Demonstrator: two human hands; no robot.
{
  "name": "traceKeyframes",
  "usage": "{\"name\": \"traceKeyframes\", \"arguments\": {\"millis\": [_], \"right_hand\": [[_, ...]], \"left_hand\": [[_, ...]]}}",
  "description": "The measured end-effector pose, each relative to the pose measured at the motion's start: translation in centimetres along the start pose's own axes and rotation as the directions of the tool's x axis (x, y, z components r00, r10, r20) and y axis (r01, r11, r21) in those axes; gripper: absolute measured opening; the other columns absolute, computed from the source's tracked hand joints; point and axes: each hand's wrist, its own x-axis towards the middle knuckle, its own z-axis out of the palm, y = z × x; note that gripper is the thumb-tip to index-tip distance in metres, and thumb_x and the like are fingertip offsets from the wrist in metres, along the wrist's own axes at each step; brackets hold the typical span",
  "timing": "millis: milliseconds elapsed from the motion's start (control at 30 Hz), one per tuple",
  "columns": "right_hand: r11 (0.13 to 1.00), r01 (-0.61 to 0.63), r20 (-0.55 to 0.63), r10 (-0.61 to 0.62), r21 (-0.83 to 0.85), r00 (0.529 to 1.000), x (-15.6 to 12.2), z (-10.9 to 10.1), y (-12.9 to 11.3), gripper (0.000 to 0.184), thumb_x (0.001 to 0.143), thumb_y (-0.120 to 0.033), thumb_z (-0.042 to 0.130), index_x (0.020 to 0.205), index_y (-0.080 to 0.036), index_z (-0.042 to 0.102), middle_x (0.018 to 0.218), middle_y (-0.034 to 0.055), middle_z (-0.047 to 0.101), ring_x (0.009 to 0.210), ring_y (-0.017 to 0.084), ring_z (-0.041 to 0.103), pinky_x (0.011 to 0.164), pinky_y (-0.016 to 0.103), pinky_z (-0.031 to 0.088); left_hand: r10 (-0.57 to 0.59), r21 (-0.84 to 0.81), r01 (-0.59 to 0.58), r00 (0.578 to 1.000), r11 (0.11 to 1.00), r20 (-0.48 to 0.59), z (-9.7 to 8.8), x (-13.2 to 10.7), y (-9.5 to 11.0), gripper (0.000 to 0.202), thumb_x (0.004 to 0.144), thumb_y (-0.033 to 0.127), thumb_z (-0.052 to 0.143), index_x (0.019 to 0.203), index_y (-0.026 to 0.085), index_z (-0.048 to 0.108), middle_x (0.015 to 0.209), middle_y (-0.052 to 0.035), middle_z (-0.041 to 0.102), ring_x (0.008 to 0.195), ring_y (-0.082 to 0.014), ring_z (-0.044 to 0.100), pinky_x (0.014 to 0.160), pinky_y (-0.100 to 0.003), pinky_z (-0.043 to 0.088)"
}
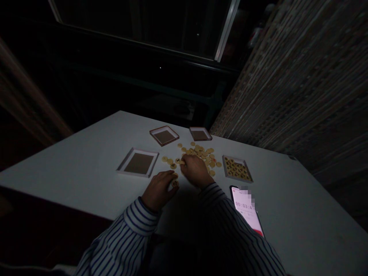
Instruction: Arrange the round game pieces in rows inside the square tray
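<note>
On the table [86, 165], left hand [159, 189] grip pinches the near disc [174, 184], right hand [195, 170] the far disc [182, 162].

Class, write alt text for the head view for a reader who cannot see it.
The left hand and right hand, in striped sleeves, touch round pieces scattered on a white table. Around them: three empty trays, one filled tray, a lit phone.

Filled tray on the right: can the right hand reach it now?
Probably yes: the right hand lies just left of the filled tray, with only a few loose discs between; the phone sits clear of that path.
</note>
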Motion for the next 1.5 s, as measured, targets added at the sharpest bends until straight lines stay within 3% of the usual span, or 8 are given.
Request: {"name": "traceKeyframes", "arguments": {"millis": [133, 267, 400, 533, 633, 867, 1067, 1500], "right_hand": [[0.892, -0.036, -0.093, 0.086, 0.451, 0.992, 0.3, 0.5, 0.5, 0.026, 0.077, -0.025, 0.050, 0.100, -0.015, 0.056, 0.088, 0.0052, 0.063, 0.080, 0.015, 0.057, 0.072, 0.026, 0.042], [0.489, -0.112, 0.026, 0.179, 0.865, 0.984, 0.5, 0.4, 0.8, 0.035, 0.074, -0.029, 0.052, 0.106, -0.014, 0.055, 0.076, 0.0005, 0.060, 0.064, 0.010, 0.054, 0.057, 0.021, 0.041], [0.211, -0.171, 0.147, 0.127, 0.962, 0.981, 0.2, -0.6, 1.1, 0.036, 0.076, -0.029, 0.049, 0.110, -0.018, 0.057, 0.077, 0.0008, 0.059, 0.060, 0.009, 0.052, 0.050, 0.019, 0.038], [0.064, -0.222, 0.216, 0.087, 0.973, 0.972, -0.1, -1.5, 1.3, 0.033, 0.077, -0.028, 0.048, 0.107, -0.018, 0.058, 0.082, 0.0022, 0.059, 0.059, 0.007, 0.051, 0.048, 0.018, 0.036], [0.150, -0.217, 0.203, 0.103, 0.965, 0.974, -0.3, -1.8, 1.5, 0.029, 0.077, -0.028, 0.049, 0.102, -0.016, 0.058, 0.076, 0.0003, 0.058, 0.057, 0.007, 0.049, 0.048, 0.018, 0.035], [0.589, -0.126, 0.084, 0.098, 0.798, 0.992, -0.7, -1.3, 2.9, 0.025, 0.073, -0.030, 0.058, 0.092, -0.015, 0.057, 0.063, -0.0044, 0.053, 0.055, 0.009, 0.048, 0.052, 0.021, 0.036], [0.942, -0.008, -0.029, 0.018, 0.335, 0.999, -1.6, -0.9, 3.7, 0.020, 0.077, -0.030, 0.054, 0.093, -0.019, 0.061, 0.074, 0.0004, 0.062, 0.067, 0.013, 0.055, 0.062, 0.024, 0.037], [0.994, -0.006, 0.115, 0.018, -0.111, 0.993, -1.9, -0.5, 3.2, 0.027, 0.085, -0.035, 0.041, 0.097, -0.021, 0.061, 0.095, 0.0065, 0.066, 0.089, 0.021, 0.059, 0.069, 0.028, 0.038]], "left_hand": [[-0.004, 0.009, 0.003, 1.000, 1.000, 0.018, -0.1, 0.0, 0.1, 0.029, 0.078, 0.028, 0.054, 0.104, 0.018, 0.059, 0.114, -0.0116, 0.060, 0.105, -0.0249, 0.055, 0.088, -0.043, 0.045], [-0.008, 0.017, 0.008, 1.000, 1.000, 0.019, -0.1, 0.0, 0.1, 0.028, 0.078, 0.028, 0.054, 0.103, 0.018, 0.059, 0.114, -0.0117, 0.060, 0.104, -0.0253, 0.055, 0.088, -0.043, 0.045], [-0.004, 0.023, 0.003, 1.000, 1.000, 0.009, 0.0, 0.0, 0.1, 0.028, 0.077, 0.028, 0.054, 0.102, 0.017, 0.059, 0.113, -0.0119, 0.060, 0.104, -0.0253, 0.055, 0.088, -0.042, 0.046], [0.000, 0.033, -0.001, 1.000, 0.999, 0.015, 0.1, 0.0, -0.1, 0.028, 0.077, 0.028, 0.054, 0.103, 0.018, 0.059, 0.114, -0.0120, 0.060, 0.104, -0.0253, 0.055, 0.087, -0.042, 0.046], [0.001, 0.039, -0.001, 1.000, 0.999, 0.017, 0.0, 0.0, -0.1, 0.027, 0.077, 0.028, 0.055, 0.102, 0.018, 0.059, 0.113, -0.0114, 0.060, 0.104, -0.0251, 0.055, 0.087, -0.042, 0.046], [0.016, 0.031, -0.016, 1.000, 0.999, 0.003, 0.2, 0.0, -0.1, 0.027, 0.077, 0.028, 0.055, 0.102, 0.017, 0.060, 0.112, -0.0109, 0.061, 0.103, -0.0245, 0.056, 0.087, -0.042, 0.046], [0.011, 0.035, -0.011, 1.000, 0.999, 0.001, 0.1, 0.0, -0.2, 0.027, 0.078, 0.028, 0.055, 0.102, 0.017, 0.060, 0.112, -0.0111, 0.061, 0.103, -0.0246, 0.056, 0.087, -0.042, 0.046], [0.005, 0.021, -0.004, 1.000, 1.000, -0.005, 0.4, -0.1, -0.5, 0.028, 0.077, 0.028, 0.057, 0.102, 0.016, 0.060, 0.113, -0.0114, 0.061, 0.103, -0.0242, 0.055, 0.089, -0.043, 0.046]]}}
